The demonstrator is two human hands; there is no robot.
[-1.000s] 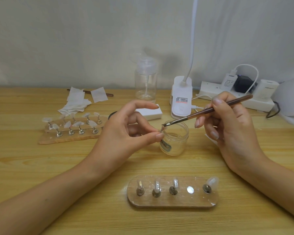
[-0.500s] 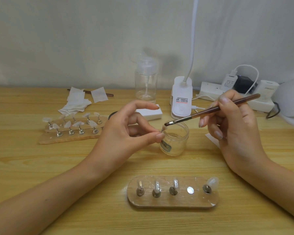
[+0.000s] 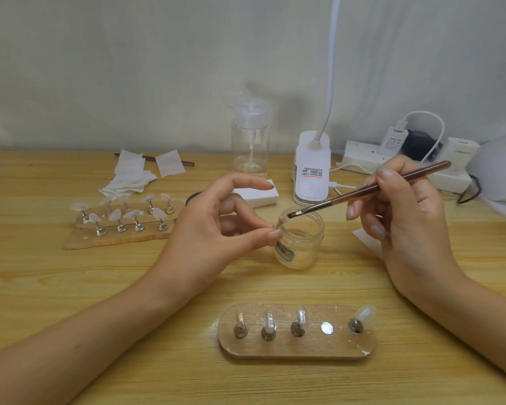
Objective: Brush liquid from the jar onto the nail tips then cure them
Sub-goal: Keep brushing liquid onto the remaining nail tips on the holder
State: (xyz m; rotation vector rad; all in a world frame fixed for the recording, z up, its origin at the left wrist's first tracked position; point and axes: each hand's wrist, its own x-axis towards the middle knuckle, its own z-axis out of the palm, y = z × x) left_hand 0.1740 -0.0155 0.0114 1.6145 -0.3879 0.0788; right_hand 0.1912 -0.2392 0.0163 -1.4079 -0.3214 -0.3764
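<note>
My left hand (image 3: 216,229) pinches a small stand with a clear nail tip (image 3: 281,221) between thumb and middle finger, just over the rim of the small open glass jar (image 3: 301,244). My right hand (image 3: 403,217) grips a brown-handled brush (image 3: 371,190); its dark bristles touch the nail tip. In front of me lies a wooden holder (image 3: 297,331) with several nail-tip stands and one bare magnet spot. A second wooden holder (image 3: 120,223) with several nail tips sits at the left.
A clear pump bottle (image 3: 250,141), a white clip lamp base (image 3: 311,171) and a white power strip (image 3: 403,162) stand along the wall. White wipes (image 3: 135,173) lie back left. A white curing lamp (image 3: 500,176) is at the right edge.
My right hand and the brush have shifted slightly right and up; the bristles stay at the nail tip. My left hand has hardly moved.
</note>
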